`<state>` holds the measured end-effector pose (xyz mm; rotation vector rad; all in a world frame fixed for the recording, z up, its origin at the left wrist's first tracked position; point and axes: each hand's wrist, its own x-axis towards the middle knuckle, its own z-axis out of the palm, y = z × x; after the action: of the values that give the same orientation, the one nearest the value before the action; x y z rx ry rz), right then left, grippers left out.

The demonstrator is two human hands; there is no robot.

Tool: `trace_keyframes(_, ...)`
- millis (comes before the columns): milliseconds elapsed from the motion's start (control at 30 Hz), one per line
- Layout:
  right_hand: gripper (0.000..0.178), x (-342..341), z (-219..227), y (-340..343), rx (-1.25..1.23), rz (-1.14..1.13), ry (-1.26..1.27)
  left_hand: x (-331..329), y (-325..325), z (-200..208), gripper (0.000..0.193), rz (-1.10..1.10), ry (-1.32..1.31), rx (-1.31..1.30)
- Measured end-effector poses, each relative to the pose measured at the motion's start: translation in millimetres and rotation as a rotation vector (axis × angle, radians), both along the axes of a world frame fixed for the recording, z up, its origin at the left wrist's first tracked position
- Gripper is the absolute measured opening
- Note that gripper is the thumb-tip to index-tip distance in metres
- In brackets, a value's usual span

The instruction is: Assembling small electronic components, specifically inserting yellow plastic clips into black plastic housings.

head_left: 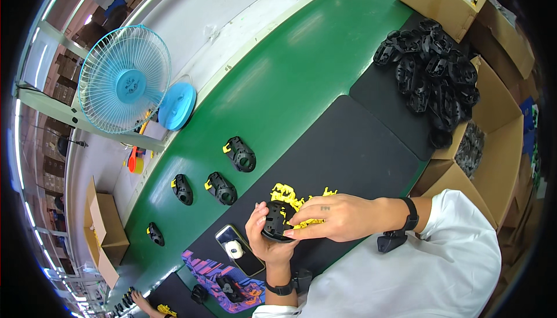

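My left hand is wrapped round a black plastic shell, holding it above the near side of the dark mat. The shell has openings and a rounded outline. My right hand reaches across from the right, its thumb and index finger closed against the shell's edge. Whatever may be pinched there is hidden; a speck of yellow shows by the fingertips. Just behind both hands lies a pile of small yellow plastic parts, partly covered by my right hand.
Several black shells with yellow clips, one here, sit on the green table. Black shells are heaped far right, beside open cartons. A phone with a white case lies left; a blue fan stands beyond.
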<state>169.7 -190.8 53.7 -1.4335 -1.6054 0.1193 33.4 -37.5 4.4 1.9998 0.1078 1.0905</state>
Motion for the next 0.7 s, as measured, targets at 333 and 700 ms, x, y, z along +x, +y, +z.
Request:
trace_keyframes(333, 0.045, 18.2, 9.7, -4.1, -0.055, 0.079, -0.016, 9.9, -14.4, 8.1, 0.084, -0.043, 0.034, -0.265)
trace_keyframes(700, 0.032, 15.4, -20.4, -8.8, 0.064, 0.020, 0.235, 23.9, -28.7, 1.4, 0.086, -0.355, 0.322, -0.830)
